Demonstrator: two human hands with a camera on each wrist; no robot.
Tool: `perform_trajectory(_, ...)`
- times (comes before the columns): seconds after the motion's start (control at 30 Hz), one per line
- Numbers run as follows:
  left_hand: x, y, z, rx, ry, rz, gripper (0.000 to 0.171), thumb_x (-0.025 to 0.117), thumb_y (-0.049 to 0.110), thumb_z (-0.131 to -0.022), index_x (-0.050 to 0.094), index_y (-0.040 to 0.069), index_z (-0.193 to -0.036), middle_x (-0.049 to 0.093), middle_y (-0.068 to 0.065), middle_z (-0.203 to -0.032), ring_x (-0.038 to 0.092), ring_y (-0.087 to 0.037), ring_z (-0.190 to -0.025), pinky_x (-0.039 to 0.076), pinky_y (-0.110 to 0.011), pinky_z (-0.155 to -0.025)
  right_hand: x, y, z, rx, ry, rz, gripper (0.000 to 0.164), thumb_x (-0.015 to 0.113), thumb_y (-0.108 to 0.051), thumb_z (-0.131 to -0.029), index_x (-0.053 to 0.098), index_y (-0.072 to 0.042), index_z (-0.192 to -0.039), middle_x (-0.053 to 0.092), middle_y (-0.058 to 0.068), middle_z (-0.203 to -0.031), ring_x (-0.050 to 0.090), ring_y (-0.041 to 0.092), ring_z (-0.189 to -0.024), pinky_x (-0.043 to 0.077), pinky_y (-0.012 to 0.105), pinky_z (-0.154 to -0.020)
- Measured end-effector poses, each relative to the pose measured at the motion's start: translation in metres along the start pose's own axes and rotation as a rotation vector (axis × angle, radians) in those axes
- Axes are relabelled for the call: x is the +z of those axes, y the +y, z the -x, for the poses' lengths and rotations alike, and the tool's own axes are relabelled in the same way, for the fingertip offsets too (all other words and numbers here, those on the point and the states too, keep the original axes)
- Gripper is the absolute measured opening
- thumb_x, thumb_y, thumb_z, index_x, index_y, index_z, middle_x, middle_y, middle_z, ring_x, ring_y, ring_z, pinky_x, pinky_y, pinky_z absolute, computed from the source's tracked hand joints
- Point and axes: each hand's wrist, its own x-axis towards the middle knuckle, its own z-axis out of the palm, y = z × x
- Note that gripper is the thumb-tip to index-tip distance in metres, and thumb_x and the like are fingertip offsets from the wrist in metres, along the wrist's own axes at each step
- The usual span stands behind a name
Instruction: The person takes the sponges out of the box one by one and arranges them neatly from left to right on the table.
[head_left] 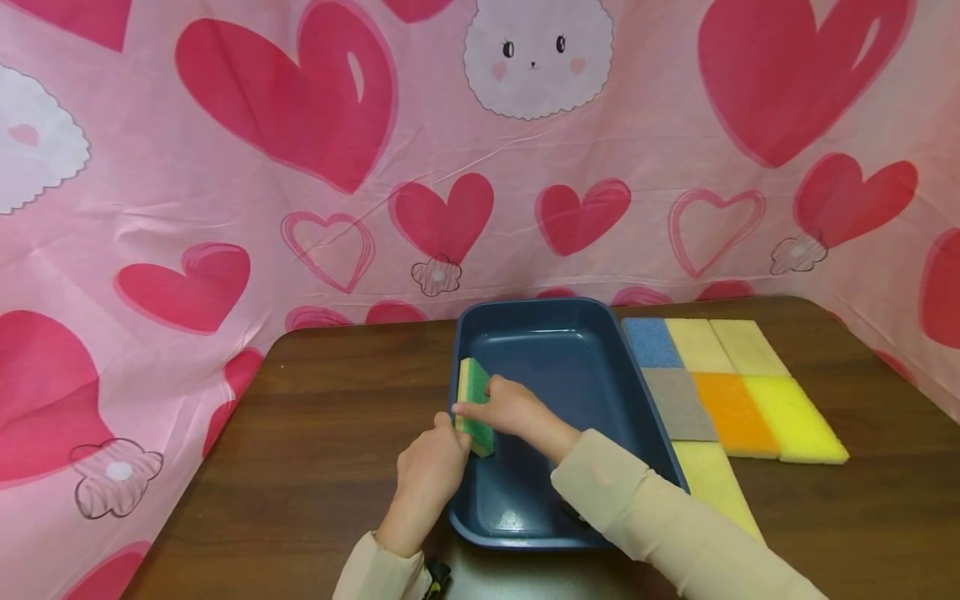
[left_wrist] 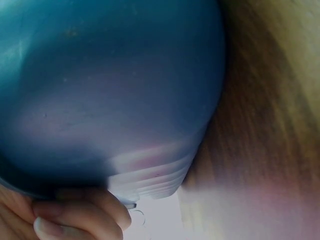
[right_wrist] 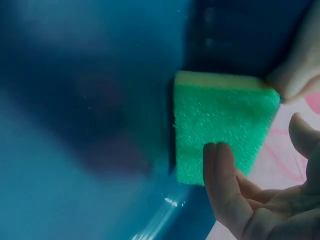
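Note:
A green and yellow sponge (head_left: 476, 408) stands on its edge inside a dark blue rectangular pan (head_left: 562, 383), along the pan's left wall. Its green scouring face is turned toward the pan's middle. My right hand (head_left: 517, 406) reaches over the pan. In the right wrist view, fingertips (right_wrist: 218, 155) lie against the green face, while the thumb stands apart from them. At the left rim, my left hand (head_left: 431, 462) grips the pan from outside. The left wrist view shows its curled fingers (left_wrist: 82, 212) under the rim, and its thumb is beside a corner of the sponge.
Right of the pan, flat sponge pieces lie edge to edge: blue (head_left: 652, 342), grey (head_left: 678, 404), orange (head_left: 735, 414), bright yellow (head_left: 795, 418) and several pale yellow ones. A pink heart-print cloth (head_left: 517, 150) hangs behind the brown wooden table (head_left: 337, 400).

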Motion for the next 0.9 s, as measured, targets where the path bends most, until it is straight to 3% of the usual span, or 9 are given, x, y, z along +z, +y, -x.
perform_trajectory(0.27, 0.001, -0.001, 0.0, 0.008, 0.01, 0.001, 0.017, 0.047, 0.02, -0.087, 0.049, 0.003, -0.085, 0.054, -0.013, -0.06, 0.055, -0.027, -0.054, 0.043, -0.044, -0.053, 0.011, -0.002, -0.003, 0.016, 0.046, 0.001, 0.073, 0.064, -0.045, -0.084, 0.043, 0.011, -0.126, 0.061, 0.02, -0.1, 0.061, 0.025, -0.083, 0.052, 0.038, -0.076)
perform_trajectory(0.47, 0.001, -0.001, -0.001, 0.009, -0.011, 0.007, 0.018, 0.047, 0.02, -0.089, 0.049, 0.002, -0.086, 0.049, -0.01, -0.058, 0.05, -0.023, -0.051, 0.04, -0.04, -0.05, 0.012, -0.002, -0.008, 0.037, 0.056, -0.005, 0.075, 0.062, -0.048, -0.084, 0.041, 0.011, -0.127, 0.06, 0.019, -0.098, 0.06, 0.025, -0.083, 0.052, 0.038, -0.077)
perform_trajectory(0.9, 0.001, -0.001, -0.001, 0.01, -0.008, 0.004, 0.019, 0.047, 0.021, -0.089, 0.048, 0.003, -0.085, 0.049, -0.01, -0.058, 0.05, -0.023, -0.051, 0.04, -0.039, -0.049, 0.01, 0.003, -0.016, 0.074, 0.03, 0.0, 0.08, 0.064, -0.052, -0.081, 0.041, 0.008, -0.129, 0.06, 0.017, -0.101, 0.058, 0.025, -0.088, 0.051, 0.039, -0.081)
